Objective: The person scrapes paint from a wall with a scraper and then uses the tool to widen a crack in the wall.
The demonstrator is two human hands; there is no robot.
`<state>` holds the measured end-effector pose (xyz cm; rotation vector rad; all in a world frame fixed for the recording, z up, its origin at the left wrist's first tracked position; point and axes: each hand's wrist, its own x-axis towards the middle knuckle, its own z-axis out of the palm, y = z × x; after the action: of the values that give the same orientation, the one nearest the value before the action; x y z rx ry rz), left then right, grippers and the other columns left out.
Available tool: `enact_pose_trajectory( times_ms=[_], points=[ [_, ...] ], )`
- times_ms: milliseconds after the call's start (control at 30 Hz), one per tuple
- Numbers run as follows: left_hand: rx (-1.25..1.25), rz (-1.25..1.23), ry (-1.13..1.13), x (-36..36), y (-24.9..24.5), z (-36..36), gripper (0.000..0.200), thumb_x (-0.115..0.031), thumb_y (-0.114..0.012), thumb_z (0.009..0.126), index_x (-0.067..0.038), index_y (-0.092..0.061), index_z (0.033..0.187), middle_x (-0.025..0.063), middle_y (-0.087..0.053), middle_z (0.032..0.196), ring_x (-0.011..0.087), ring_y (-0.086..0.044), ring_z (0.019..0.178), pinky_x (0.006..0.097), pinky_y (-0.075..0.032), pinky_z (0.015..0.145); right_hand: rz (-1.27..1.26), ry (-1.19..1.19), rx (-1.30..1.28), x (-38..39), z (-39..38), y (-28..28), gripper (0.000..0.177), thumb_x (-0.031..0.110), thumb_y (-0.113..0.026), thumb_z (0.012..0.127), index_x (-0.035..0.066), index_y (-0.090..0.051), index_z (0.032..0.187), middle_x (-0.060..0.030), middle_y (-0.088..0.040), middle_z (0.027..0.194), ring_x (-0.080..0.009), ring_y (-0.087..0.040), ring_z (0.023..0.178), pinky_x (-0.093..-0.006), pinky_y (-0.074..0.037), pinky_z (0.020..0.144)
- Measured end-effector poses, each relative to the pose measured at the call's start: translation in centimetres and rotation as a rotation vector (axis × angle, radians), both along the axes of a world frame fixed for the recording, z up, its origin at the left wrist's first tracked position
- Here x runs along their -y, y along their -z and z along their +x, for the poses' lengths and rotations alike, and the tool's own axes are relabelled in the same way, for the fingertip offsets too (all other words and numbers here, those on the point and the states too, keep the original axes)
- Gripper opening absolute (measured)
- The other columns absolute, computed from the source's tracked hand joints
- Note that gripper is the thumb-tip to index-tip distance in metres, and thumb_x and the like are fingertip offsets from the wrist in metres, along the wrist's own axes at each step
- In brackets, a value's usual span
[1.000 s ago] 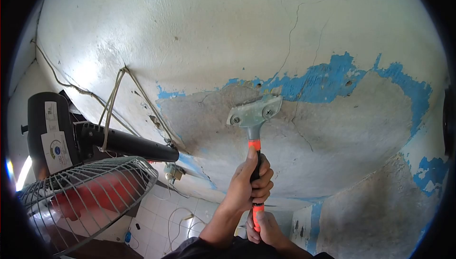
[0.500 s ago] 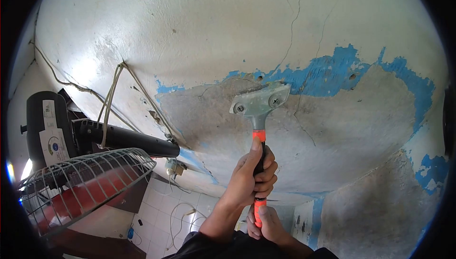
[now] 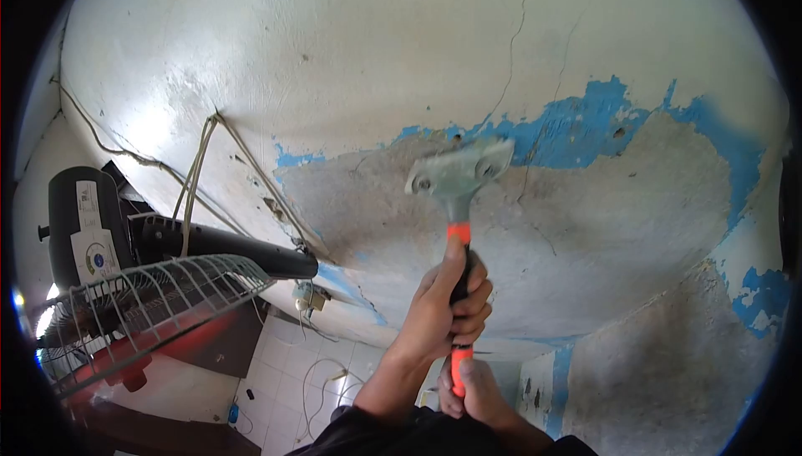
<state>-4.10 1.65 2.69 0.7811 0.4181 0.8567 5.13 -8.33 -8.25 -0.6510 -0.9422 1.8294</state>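
Observation:
A long-handled paint scraper (image 3: 457,182) is held upright in front of the wall, its wide grey head slightly smeared by motion. Two screws show on the head, and the handle is orange and black. My left hand (image 3: 451,301) wraps the upper handle, thumb laid along it. Lower down, my right hand (image 3: 472,389) closes round the orange end. The head lies over bare grey plaster just below a strip of blue paint (image 3: 576,134); whether its blade touches the wall is hidden. Cream paint (image 3: 376,46) covers the wall above.
A fan with a wire cage (image 3: 167,305) and black motor housing (image 3: 83,222) stands at the left. Cord (image 3: 199,172) hangs from the wall to the fan's black pole (image 3: 234,251). A cable (image 3: 309,389) lies on the tiled floor (image 3: 276,364). Cracks run up the wall.
The scraper and both hands have shifted very slightly right, and the scraper head is now blurred. The fan's cage and housing sit at a slightly different angle.

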Motion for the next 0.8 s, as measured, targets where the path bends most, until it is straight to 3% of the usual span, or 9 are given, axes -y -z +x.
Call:
enact_pose_trajectory(
  times_ms=[167, 267, 800],
  points=[
    [-0.025, -0.03, -0.014, 0.5, 1.3, -0.4, 0.05, -0.057, -0.026, 0.1, -0.013, -0.036, 0.077, -0.0066, -0.024, 0.053, 0.0035, -0.018, 0.04, 0.0215, -0.017, 0.033, -0.005, -0.004, -0.022, 0.6, -0.3, 0.6, 0.046, 0.046, -0.035, 0.102, 0.004, -0.044, 0.083, -0.0026, -0.04, 0.052, -0.0112, -0.037, 0.041, -0.025, -0.034, 0.041],
    [-0.036, -0.02, -0.016, 0.1, 1.0, -0.3, 0.051, -0.058, -0.025, 0.099, -0.014, -0.036, 0.077, -0.0066, -0.024, 0.053, 0.0035, -0.018, 0.04, 0.0214, -0.017, 0.033, -0.01, -0.005, 0.037, 0.5, -0.4, 0.1, 0.057, 0.057, -0.035, 0.098, 0.003, -0.044, 0.081, -0.0051, -0.04, 0.05, -0.0135, -0.037, 0.037, -0.0265, -0.033, 0.037],
    [-0.011, -0.064, 0.011, 0.5, 1.1, -1.0, 0.05, -0.058, -0.026, 0.099, -0.014, -0.035, 0.077, -0.007, -0.024, 0.054, 0.0035, -0.017, 0.039, 0.0209, -0.017, 0.032, -0.04, -0.003, 0.053, 1.4, -1.0, -0.7, 0.055, 0.055, -0.034, 0.098, 0.004, -0.043, 0.082, -0.0053, -0.04, 0.05, -0.015, -0.039, 0.038, -0.0269, -0.034, 0.038]
  ],
)
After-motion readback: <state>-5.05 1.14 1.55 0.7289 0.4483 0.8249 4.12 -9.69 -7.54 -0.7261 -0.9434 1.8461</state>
